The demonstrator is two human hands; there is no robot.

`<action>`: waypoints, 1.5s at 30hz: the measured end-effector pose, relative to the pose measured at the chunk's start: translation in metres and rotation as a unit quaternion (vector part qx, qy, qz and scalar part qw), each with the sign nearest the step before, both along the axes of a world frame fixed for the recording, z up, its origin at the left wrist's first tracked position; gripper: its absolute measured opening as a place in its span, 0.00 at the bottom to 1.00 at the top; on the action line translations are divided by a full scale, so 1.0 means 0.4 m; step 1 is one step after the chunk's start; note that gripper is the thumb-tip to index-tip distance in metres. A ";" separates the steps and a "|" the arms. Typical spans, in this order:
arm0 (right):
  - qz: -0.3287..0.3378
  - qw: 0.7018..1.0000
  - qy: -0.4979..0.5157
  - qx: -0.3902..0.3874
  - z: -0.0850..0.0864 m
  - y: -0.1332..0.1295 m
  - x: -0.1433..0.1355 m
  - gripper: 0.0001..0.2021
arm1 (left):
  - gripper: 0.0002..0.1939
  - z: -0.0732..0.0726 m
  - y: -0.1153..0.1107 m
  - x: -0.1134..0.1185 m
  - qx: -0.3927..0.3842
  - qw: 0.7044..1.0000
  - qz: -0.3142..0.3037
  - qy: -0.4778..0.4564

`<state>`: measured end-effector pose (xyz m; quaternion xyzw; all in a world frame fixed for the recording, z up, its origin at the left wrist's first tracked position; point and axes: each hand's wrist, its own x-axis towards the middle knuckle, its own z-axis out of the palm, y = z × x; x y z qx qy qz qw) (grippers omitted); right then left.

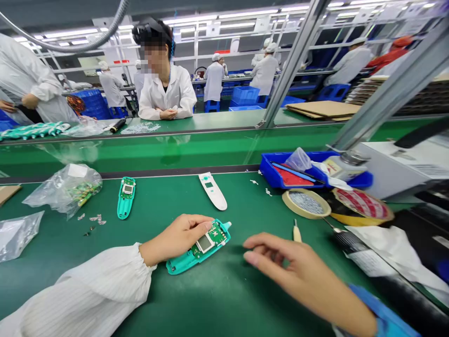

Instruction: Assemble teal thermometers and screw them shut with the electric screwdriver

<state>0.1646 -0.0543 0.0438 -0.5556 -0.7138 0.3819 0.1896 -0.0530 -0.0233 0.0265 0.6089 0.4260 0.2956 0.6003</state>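
Green shell (180,265), one, with circuit board (215,235) and small screen (205,243) seated inside; lying aslant on the green bench (210,304), its narrow tip to the right. Left hand (182,236), white-sleeved: laid over the shell's far side, thumb on the board beside the screen, fingers closed on the shell. Right hand (294,264), blue at the wrist: above the bench, right of the shell and apart from it, thumb and fingers curved with a gap between them, nothing held. White cover (214,193), one, with cut-outs, beyond the shell. Second shell (124,208), green, board fitted, farther left. Clear bag (65,189) of small boards, left of that. Wooden-handled tool (296,233), one, just beyond the right hand. Tape roll (286,202), holding small metal parts, near the blue tray (268,174).
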 end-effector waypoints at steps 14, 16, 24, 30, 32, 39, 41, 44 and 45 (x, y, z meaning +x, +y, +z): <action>0.163 0.882 -0.333 0.292 -0.055 0.006 0.217 0.19 | 0.16 -0.002 -0.047 0.070 0.246 0.929 -0.084 0.265; 0.186 0.878 -0.340 0.280 -0.042 0.018 0.207 0.18 | 0.16 0.000 -0.047 0.068 0.255 0.927 -0.088 0.261; -0.010 0.969 -0.121 0.216 -0.004 -0.043 0.158 0.07 | 0.17 -0.001 -0.042 0.044 0.269 0.924 -0.070 0.264; -0.174 0.963 0.144 0.146 -0.057 -0.112 0.093 0.13 | 0.19 0.003 -0.101 0.033 0.490 0.789 -0.135 0.346; -0.190 0.959 0.174 0.115 -0.075 -0.117 0.074 0.13 | 0.19 -0.002 -0.108 0.035 0.510 0.764 -0.155 0.365; -0.217 0.918 0.314 0.112 -0.071 -0.112 0.020 0.07 | 0.17 -0.022 -0.077 0.018 0.447 0.835 -0.147 0.284; -0.198 0.916 0.329 0.120 -0.065 -0.107 0.006 0.06 | 0.16 -0.025 -0.074 0.013 0.434 0.848 -0.159 0.260; -0.168 0.914 0.341 0.144 -0.063 -0.101 -0.016 0.05 | 0.14 -0.030 -0.075 0.010 0.438 0.850 -0.168 0.242; -0.162 0.912 0.346 0.150 -0.065 -0.099 -0.021 0.05 | 0.14 -0.032 -0.076 0.009 0.441 0.850 -0.165 0.238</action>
